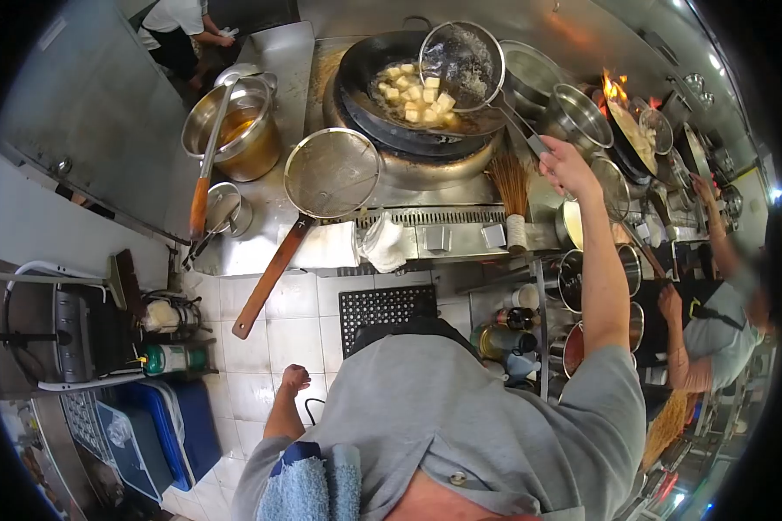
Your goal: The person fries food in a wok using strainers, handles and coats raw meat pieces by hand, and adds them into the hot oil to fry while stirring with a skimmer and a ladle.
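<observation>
You have your right hand (567,165) closed around the handle of one wire-mesh skimmer (462,65), whose bowl is tilted over the wok (356,65) at 12 o'clock. Over a dozen pale, tofu-like cubes (413,94) sit in that wok's bubbling oil, at the skimmer's left edge (they overlap too much for an exact count). Your left hand (296,377) hangs at 7 o'clock, away from the counter (300,78), fingers curled in; whether it holds anything, I cannot tell.

A second skimmer (332,174) rests on the counter at 11 o'clock, its wooden handle bearing a small X-like mark. Two white cloths (382,243) lie by its handle. Between 10 and 11 stands one steel pot (261,143) of amber liquid, with one wooden-handled ladle (202,195) across it. At 2 o'clock are one bamboo brush (511,187) and, farther out, flames (614,89). Two other people work near you: one (175,26) towards 11, one (725,330) at 3. The label (52,33) at upper left is too blurred to read.
</observation>
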A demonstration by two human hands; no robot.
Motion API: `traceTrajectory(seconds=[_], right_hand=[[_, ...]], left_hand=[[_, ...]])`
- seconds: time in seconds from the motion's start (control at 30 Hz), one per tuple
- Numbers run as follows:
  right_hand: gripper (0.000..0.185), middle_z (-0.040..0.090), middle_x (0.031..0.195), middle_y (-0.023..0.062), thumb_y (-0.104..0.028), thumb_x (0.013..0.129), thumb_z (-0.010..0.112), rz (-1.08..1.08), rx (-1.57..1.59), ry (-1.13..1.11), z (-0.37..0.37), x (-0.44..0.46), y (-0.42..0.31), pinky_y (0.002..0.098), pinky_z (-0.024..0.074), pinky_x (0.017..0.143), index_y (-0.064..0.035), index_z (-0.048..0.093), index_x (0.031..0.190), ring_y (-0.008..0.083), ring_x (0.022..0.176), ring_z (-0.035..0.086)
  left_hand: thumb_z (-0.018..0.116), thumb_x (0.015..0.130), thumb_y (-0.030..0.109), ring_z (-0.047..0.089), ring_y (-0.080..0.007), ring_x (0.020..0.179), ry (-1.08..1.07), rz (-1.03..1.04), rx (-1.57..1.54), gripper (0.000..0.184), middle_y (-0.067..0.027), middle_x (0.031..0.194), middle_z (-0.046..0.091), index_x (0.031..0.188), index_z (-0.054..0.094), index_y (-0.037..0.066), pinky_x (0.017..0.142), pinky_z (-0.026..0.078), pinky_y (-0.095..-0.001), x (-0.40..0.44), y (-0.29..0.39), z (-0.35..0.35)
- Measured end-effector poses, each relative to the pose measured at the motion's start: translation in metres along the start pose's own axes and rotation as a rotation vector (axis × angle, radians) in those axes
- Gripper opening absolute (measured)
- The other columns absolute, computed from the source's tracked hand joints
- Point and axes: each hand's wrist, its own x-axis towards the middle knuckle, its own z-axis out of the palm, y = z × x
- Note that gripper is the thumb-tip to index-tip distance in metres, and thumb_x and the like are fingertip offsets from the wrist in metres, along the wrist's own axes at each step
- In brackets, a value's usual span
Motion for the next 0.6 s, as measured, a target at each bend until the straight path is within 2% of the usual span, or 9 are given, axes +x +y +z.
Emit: traceTrajectory(seconds=[0.13,0.23,0.33,0.6], right_hand=[[0.045,0.046,0.065,-0.0013,-0.008,0.092,0.043,-0.025,-0.070,0.008,0.002,-0.010,-0.003,0.0214,0.0305,0.033,-0.0006,0.037,0.136,0.0055,0.041,0.036],[0.045,0.046,0.065,-0.0014,-0.008,0.092,0.043,-0.038,0.022,-0.008,0.003,-0.012,-0.003,0.0213,0.0304,0.033,-0.0006,0.037,0.135,0.0055,0.041,0.036],[0.038,0.046,0.066,-0.0011,-0.007,0.093,0.043,-0.016,0.050,0.016,0.007,-0.017,-0.005,0.0228,0.0325,0.034,-0.0029,0.044,0.130,0.0061,0.043,0.038],[0.037,0.047,0.064,0.0003,-0.006,0.093,0.043,0.080,-0.094,0.138,-0.028,-0.005,0.002,0.0242,0.0331,0.034,-0.0012,0.043,0.129,0.0072,0.043,0.039]], left_hand=[[0.051,0.085,0.012,0.064,-0.0211,0.074,-0.009,0.053,0.095,0.025,-0.0099,0.087,0.063,0.109,0.052,0.004,0.057,0.054,-0.0334,0.009,0.013,0.000],[0.053,0.083,0.009,0.064,-0.0212,0.073,-0.022,0.087,0.087,0.025,-0.0106,0.085,0.063,0.108,0.052,0.003,0.055,0.054,-0.0327,0.014,0.026,-0.001],[0.054,0.081,0.007,0.065,-0.0217,0.071,-0.035,0.115,0.091,0.026,-0.0117,0.084,0.062,0.106,0.052,0.003,0.054,0.054,-0.0323,0.020,0.032,-0.010],[0.052,0.082,0.008,0.064,-0.0219,0.070,0.045,0.126,0.053,0.022,-0.0115,0.082,0.062,0.104,0.052,0.003,0.054,0.054,-0.0336,0.017,0.023,-0.030]])
